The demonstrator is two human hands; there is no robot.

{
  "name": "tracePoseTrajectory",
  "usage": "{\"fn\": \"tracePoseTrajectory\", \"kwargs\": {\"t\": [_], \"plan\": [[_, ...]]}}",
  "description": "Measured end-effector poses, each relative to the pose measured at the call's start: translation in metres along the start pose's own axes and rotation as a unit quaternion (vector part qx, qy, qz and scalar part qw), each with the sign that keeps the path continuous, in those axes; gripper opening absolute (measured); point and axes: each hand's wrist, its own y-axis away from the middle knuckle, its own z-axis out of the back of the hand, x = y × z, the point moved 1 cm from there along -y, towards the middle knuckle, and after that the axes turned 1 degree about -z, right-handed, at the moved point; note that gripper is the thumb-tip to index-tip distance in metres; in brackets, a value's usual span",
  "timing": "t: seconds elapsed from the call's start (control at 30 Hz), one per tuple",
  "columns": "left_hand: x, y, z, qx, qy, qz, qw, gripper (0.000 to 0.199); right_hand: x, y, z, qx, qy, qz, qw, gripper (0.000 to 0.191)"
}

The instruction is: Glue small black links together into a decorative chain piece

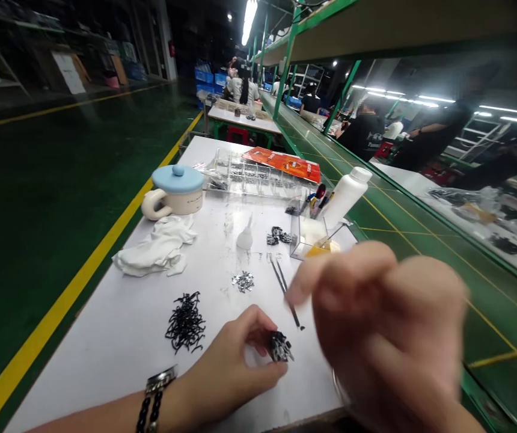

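Observation:
My left hand (229, 361), with a watch and a dark beaded bracelet at its wrist, pinches a small bundle of black and silver parts (281, 347) between thumb and fingers. My right hand (385, 319) is raised close to the camera, blurred by motion; its fingers look curled, but what they may hold cannot be made out. Tweezers (281, 279) lie on the white table beyond it. A heap of thin black curved pieces (186, 322) lies left of my left hand. Farther ahead are a scatter of small shiny silver pieces (243, 281) and a cluster of black-and-silver parts (278, 235).
A white cloth (157, 248) and a blue-lidded mug (181, 198) stand at the left edge. A small translucent dropper bottle (244, 236), a clear box (306, 237), a white bottle (346, 195) and a divided clear tray (244, 180) are ahead. A green conveyor (403, 210) runs along the right.

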Motion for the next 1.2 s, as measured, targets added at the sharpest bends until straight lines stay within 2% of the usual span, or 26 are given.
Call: {"fn": "tracePoseTrajectory", "kwargs": {"t": [0.03, 0.1, 0.17, 0.27, 0.4, 0.6, 0.87, 1.2], "plan": [[0.000, 0.000, 0.000, 0.029, -0.008, -0.002, 1.000, 0.026, -0.011, -0.009, -0.003, 0.018, 0.021, 0.037, 0.999, 0.010], [0.001, 0.001, -0.002, 0.074, -0.024, -0.009, 0.997, 0.029, -0.038, -0.023, -0.012, 0.098, 0.096, 0.091, 0.986, 0.010], [0.002, 0.003, -0.003, 0.089, -0.030, -0.011, 0.995, 0.031, -0.064, -0.027, -0.023, 0.194, 0.167, 0.085, 0.963, 0.009], [0.001, 0.004, -0.005, 0.090, -0.034, -0.008, 0.995, 0.032, -0.088, -0.021, -0.038, 0.238, 0.190, 0.054, 0.951, 0.005], [-0.001, 0.005, -0.005, 0.089, -0.028, -0.003, 0.996, 0.034, -0.095, -0.012, -0.053, 0.231, 0.216, 0.017, 0.949, 0.006], [0.001, 0.006, -0.007, 0.081, -0.034, -0.013, 0.996, 0.035, -0.101, -0.013, -0.066, 0.215, 0.240, -0.013, 0.947, 0.009], [0.004, 0.006, -0.006, 0.083, -0.051, -0.032, 0.995, 0.035, -0.103, -0.011, -0.067, 0.214, 0.216, -0.053, 0.951, 0.004], [0.002, 0.006, -0.004, 0.091, -0.061, -0.034, 0.993, 0.035, -0.100, -0.012, -0.066, 0.214, 0.195, -0.109, 0.951, 0.008]]}}
